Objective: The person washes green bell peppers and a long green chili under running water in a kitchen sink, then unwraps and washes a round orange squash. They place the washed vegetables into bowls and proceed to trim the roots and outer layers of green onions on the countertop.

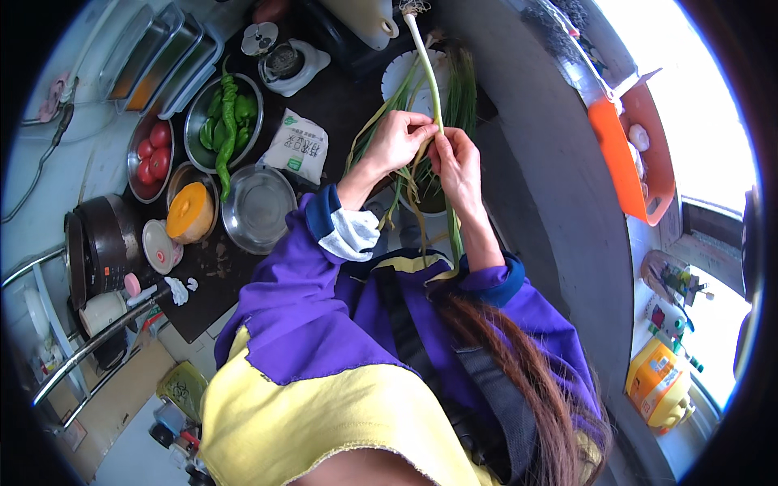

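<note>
A long scallion [429,69] with a white stem and a tuft of roots points away from me, roots at the far end. My left hand [389,147] pinches it where the stem turns green. Close beside it, my right hand [458,166] has thumb and fingers closed on the same part. Yellowed, withered leaves [415,174] hang down below my fingers, and green leaves trail toward my body. More scallions [462,85] lie in a bundle just beyond my right hand, next to a white plate [395,79]. Under my hands, a round container is mostly hidden.
Left on the dark table stand a bowl of tomatoes [154,154], green peppers [228,134] in a metal bowl, a cut pumpkin [189,212], a metal basin [259,211] and a white packet [296,146]. An orange basket [612,154] sits on the right ledge.
</note>
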Available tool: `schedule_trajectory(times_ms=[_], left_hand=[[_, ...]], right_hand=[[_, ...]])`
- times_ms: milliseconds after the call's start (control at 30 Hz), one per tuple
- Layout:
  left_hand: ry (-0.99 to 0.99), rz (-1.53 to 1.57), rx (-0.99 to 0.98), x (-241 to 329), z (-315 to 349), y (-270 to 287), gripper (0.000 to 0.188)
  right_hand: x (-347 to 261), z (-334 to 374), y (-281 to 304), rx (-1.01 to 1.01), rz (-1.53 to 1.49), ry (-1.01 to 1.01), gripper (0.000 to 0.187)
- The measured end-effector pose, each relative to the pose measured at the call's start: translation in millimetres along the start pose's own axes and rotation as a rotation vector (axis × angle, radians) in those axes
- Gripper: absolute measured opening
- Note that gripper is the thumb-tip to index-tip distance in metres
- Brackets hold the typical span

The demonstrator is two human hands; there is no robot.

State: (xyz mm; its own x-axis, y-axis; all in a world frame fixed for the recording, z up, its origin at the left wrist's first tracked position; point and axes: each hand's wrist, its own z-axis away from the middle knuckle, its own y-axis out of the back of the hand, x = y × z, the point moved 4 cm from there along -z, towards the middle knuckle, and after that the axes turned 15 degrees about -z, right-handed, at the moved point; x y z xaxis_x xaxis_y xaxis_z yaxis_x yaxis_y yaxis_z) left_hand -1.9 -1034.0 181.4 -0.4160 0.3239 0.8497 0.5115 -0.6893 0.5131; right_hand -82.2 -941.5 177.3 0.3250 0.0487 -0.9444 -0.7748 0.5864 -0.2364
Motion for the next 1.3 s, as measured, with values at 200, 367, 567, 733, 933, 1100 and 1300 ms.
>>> schedule_trajectory(times_ms=[200, 367, 567, 733, 933, 1100, 1300], left_hand=[[-0.108, -0.278, 0.124, 4, -3, 22, 0.015], [0.014, -0.405, 0.474, -34, -26, 71, 0.015], [0.333, -0.006, 1.064, -71, 6, 162, 0.020], [0.115, 0.116, 0.484, -15, 39, 127, 0.019], [-0.056, 0.149, 0.037, 48, 78, -51, 0.016], [0.163, -0.433, 0.122, 16, 67, -147, 0.023], [0.127, -0.698, -0.139, -17, 63, -195, 0.052]], right_hand=[[-11, 43, 12, 0.083, 0.213, 0.016, 0.019], [-21, 110, 35, 0.017, 0.228, -0.053, 0.018], [-36, 197, 127, -0.137, 0.271, -0.283, 0.017], [-34, 246, 252, 0.070, 0.216, -0.513, 0.016], [-5, 228, 290, 0.083, 0.194, -0.351, 0.016], [1, 189, 276, 0.064, 0.185, -0.204, 0.017], [-9, 130, 233, -0.034, -0.247, -0.039, 0.020]])
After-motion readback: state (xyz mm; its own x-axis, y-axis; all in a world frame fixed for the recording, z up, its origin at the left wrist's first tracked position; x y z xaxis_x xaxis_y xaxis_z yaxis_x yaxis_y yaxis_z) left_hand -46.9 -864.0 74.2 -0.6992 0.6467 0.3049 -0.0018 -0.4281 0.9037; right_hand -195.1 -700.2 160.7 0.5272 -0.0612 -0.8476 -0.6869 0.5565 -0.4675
